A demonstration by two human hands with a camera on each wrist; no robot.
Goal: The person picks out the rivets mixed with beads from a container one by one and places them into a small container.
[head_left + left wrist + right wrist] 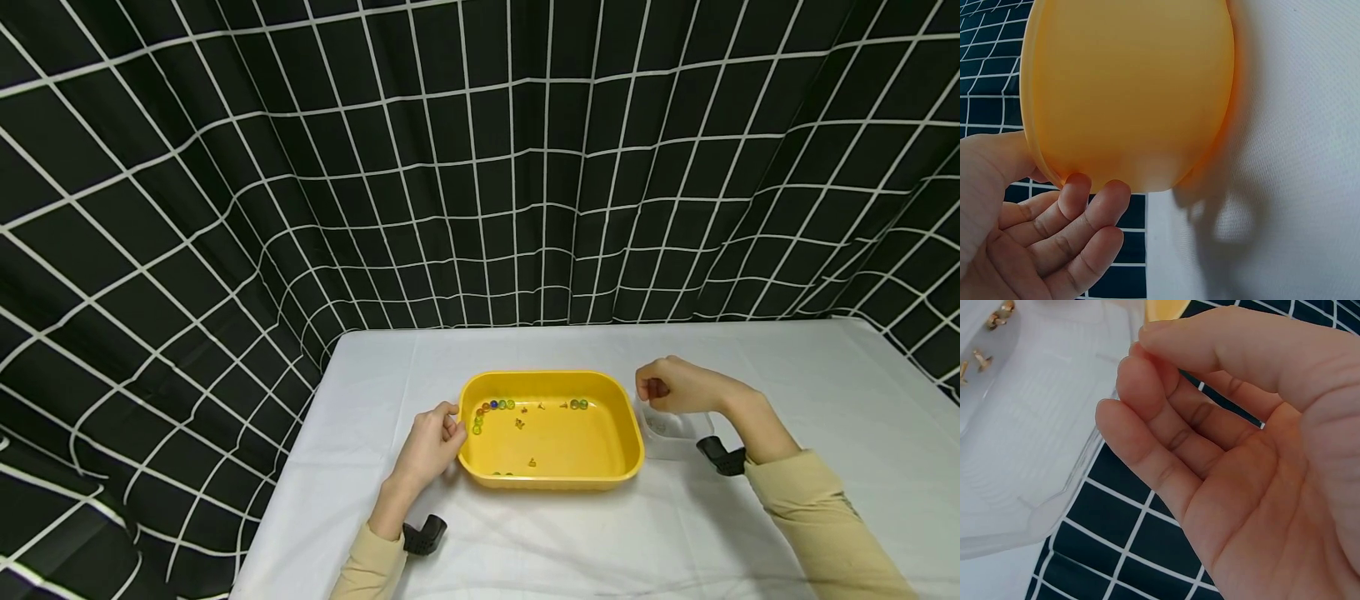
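My left hand grips the left end of a yellow tray, thumb over the rim and fingers against the outer wall, as the left wrist view shows. Inside the tray, coloured glass marbles line the far left corner, and a few small gold push pins lie scattered on its floor. My right hand hangs over a clear plastic container, fingers curled and thumb tip close to the index finger. No object shows between those fingertips. Gold push pins lie in the container in the right wrist view.
The container stands just right of the tray on a white-covered table. Two more marbles sit near the tray's far right, others by its near wall. A black curtain with white grid lines hangs behind the table.
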